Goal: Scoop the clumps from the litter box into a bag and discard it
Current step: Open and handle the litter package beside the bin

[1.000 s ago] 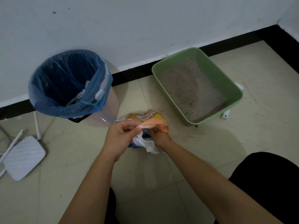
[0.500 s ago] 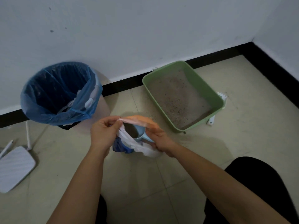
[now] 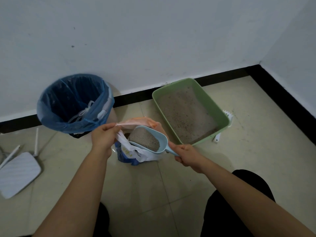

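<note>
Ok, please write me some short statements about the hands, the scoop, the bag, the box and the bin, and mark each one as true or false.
1. The right hand grips the handle of the light blue scoop. True.
2. The scoop is empty. False: it is heaped with grey litter.
3. The left hand pinches the edge of the bag and holds it open. True.
4. The litter box stands to the left of the bin. False: it stands to the right of the bin, by the wall.
5. The bin has no liner. False: a blue liner is folded over its rim.
</note>
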